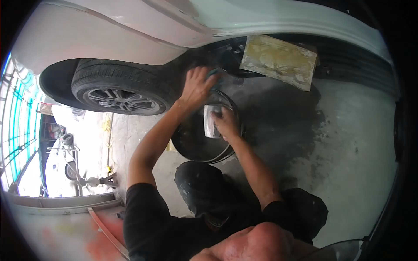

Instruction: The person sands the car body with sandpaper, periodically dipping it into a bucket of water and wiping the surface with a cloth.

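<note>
One basin [196, 145] under white block [210, 125] in right hand [227, 123]

No text, label, brand, number or sign could be read. The sidewall of the black rubber tyre [126, 78] and the small, faint mark [216, 222] on the dark cloth clothing [196, 185] were too unclear to make out.

Strong glare is recorded left of the left hand [198, 89]; the barred window wall [19, 130] and adjacent floor [91, 143] are washed out. Ahead of the right hand [227, 124], the car's underside is dimly lit. Left fingertips are softened by blur. Outer lines are bowed by wide-angle distortion; corners are blackened.
</note>
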Demonstrator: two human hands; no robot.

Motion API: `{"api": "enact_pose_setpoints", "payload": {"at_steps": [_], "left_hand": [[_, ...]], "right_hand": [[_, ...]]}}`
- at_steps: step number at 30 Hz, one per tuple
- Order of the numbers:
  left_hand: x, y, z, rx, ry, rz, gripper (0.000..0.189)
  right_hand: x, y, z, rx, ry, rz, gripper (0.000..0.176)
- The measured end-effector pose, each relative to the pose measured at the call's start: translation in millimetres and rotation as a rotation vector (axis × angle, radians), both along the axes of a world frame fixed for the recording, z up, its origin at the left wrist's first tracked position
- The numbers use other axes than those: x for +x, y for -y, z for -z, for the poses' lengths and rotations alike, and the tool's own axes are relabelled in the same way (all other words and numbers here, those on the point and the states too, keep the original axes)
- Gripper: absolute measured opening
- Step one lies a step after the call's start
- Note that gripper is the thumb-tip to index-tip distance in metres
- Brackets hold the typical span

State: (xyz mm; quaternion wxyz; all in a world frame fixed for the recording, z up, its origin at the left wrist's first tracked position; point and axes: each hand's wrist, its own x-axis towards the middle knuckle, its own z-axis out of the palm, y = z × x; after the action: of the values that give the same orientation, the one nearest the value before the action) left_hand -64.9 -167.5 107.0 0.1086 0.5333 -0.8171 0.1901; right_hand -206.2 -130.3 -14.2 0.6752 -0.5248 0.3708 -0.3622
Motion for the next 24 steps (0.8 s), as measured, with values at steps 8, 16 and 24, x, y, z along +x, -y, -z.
{"api": "enact_pose_setpoints", "payload": {"at_steps": [8,16,24], "left_hand": [[104.8,-51.2,109.4,-0.209,-0.55,-0.682,0.032],[95.6,-45.2,103.6,-0.264,-0.695,-0.75,0.023],[95.0,-49.0,96.0,-0.214,-0.732,-0.765,0.025]], "right_hand": [[73.3,27.0,15.3,-0.729,-0.704,-0.373,0.027],[128.5,26.8,149.1,-1.033,-0.919,-0.121,0.028],[130.5,31.3,144.9,-0.945,-0.886,-0.472,0.024]]}}
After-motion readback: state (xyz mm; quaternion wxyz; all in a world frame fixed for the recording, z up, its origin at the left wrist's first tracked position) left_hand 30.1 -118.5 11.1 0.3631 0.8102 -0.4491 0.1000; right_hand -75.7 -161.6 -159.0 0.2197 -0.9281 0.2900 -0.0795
